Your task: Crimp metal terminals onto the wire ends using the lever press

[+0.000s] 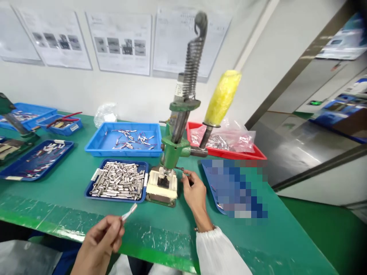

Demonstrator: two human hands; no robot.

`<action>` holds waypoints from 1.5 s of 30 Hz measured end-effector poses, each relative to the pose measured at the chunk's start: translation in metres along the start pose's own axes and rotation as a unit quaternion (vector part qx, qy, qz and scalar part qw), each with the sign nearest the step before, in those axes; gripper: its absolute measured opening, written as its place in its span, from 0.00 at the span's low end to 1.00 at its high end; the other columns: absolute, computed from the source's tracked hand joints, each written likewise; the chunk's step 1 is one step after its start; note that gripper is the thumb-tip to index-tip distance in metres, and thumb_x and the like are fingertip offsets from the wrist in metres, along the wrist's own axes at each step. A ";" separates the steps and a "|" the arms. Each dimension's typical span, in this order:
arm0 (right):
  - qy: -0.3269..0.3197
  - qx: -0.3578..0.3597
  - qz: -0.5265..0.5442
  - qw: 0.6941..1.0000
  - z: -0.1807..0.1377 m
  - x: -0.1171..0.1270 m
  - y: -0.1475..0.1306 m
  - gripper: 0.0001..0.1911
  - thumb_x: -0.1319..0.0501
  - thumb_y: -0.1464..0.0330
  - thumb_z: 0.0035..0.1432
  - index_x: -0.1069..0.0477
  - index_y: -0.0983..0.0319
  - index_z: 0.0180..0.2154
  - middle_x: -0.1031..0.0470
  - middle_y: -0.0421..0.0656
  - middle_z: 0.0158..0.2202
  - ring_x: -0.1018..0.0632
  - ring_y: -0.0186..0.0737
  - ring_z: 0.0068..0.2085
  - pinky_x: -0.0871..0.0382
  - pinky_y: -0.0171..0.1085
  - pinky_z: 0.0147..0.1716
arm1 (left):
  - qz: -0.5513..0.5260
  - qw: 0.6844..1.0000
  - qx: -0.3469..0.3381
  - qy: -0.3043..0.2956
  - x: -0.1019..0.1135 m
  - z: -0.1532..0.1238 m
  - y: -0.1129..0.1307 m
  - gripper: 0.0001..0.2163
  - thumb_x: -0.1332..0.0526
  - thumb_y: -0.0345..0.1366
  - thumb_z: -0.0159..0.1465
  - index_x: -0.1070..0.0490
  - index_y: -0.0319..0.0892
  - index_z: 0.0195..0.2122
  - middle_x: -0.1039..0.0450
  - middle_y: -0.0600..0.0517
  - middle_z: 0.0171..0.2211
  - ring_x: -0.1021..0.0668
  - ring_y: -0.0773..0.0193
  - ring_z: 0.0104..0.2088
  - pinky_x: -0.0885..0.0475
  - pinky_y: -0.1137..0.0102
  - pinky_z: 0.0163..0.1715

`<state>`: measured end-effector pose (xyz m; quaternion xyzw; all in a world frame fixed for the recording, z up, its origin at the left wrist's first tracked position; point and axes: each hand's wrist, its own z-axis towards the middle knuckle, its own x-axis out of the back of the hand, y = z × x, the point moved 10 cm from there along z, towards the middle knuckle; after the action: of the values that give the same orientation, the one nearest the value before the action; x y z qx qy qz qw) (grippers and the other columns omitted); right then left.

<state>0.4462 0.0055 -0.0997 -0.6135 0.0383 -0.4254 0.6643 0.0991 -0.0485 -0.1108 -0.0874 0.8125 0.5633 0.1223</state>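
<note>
My left hand (101,238) is low at the table's front edge, fingers pinched on a small metal tube (129,211) that points up to the right. My right hand (194,191) rests beside the base of a green hand press (174,149), its fingertips pinched on a small dark pin (183,170) sticking out of the press. The press has a coil spring on top, a yellow-wrapped lever handle (222,97) and a white block (162,183) at its foot. A small blue tray (117,180) full of metal tubes lies left of the press.
A larger blue tray (97,147) with a few parts stands behind the small one. A red tray (252,152) with a plastic bag of parts is at the back right. More blue trays (34,158) and red-handled pliers (64,118) lie to the left. Paper sheets hang on the wall.
</note>
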 end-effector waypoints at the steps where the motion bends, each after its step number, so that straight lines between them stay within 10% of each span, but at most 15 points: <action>1: -0.002 0.000 0.003 1.000 0.000 0.000 0.001 0.25 0.46 0.52 0.61 0.24 0.63 0.46 0.19 0.47 0.32 0.21 0.47 0.32 0.33 0.40 0.34 | -0.040 0.999 0.000 0.026 -0.002 0.010 0.006 0.17 0.22 0.49 0.49 0.21 0.42 0.29 0.28 0.54 0.26 0.32 0.72 0.23 0.33 0.77 0.24; 19: -0.015 -0.022 -0.005 1.000 0.004 -0.005 0.007 0.26 0.47 0.49 0.60 0.24 0.61 0.46 0.19 0.44 0.31 0.22 0.46 0.29 0.35 0.39 0.31 | -0.260 0.963 0.048 0.054 -0.005 0.059 0.000 0.08 0.30 0.24 0.58 0.21 0.37 0.39 0.25 0.52 0.31 0.26 0.73 0.23 0.25 0.77 0.22; 25: -0.018 -0.018 0.000 1.000 0.002 -0.005 0.007 0.27 0.47 0.48 0.60 0.24 0.61 0.46 0.19 0.45 0.32 0.21 0.47 0.31 0.33 0.40 0.32 | -0.203 0.977 -0.059 0.013 -0.038 0.099 0.076 0.05 0.37 0.30 0.66 0.21 0.41 0.40 0.25 0.53 0.34 0.25 0.74 0.26 0.26 0.80 0.27; 28: -0.015 -0.019 0.003 1.000 0.003 -0.004 0.007 0.27 0.47 0.48 0.60 0.24 0.61 0.46 0.19 0.46 0.32 0.21 0.47 0.31 0.33 0.40 0.32 | -0.004 0.980 -0.196 -0.032 -0.062 0.132 0.127 0.18 0.39 0.44 0.68 0.26 0.43 0.56 0.24 0.44 0.54 0.22 0.60 0.49 0.25 0.68 0.47; 32: -0.009 -0.014 0.011 1.000 0.003 -0.002 0.004 0.26 0.46 0.49 0.60 0.24 0.62 0.45 0.18 0.47 0.32 0.20 0.48 0.32 0.32 0.40 0.33 | 0.398 0.829 -0.392 0.010 -0.084 0.143 0.153 0.27 0.35 0.45 0.63 0.31 0.42 0.62 0.28 0.40 0.59 0.27 0.45 0.57 0.33 0.51 0.58; 36: -0.001 -0.007 0.013 1.000 0.003 -0.001 0.001 0.25 0.46 0.51 0.62 0.24 0.62 0.46 0.18 0.47 0.33 0.20 0.48 0.32 0.31 0.40 0.34 | 0.650 0.668 -0.348 -0.099 -0.103 0.155 0.102 0.12 0.40 0.40 0.66 0.18 0.44 0.44 0.19 0.43 0.41 0.21 0.48 0.45 0.29 0.56 0.49; 45: 0.033 -0.018 0.090 0.995 -0.013 0.017 -0.023 0.27 0.42 0.50 0.62 0.27 0.64 0.52 0.17 0.54 0.44 0.17 0.51 0.45 0.25 0.41 0.42 | 0.679 0.652 -0.330 -0.072 -0.109 0.156 0.088 0.11 0.41 0.32 0.65 0.17 0.41 0.39 0.20 0.40 0.38 0.20 0.45 0.42 0.30 0.57 0.44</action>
<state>0.4377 -0.0129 -0.0755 -0.6051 0.1233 -0.3829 0.6871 0.1938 0.1290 -0.0522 0.4950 0.3941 0.7245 -0.2735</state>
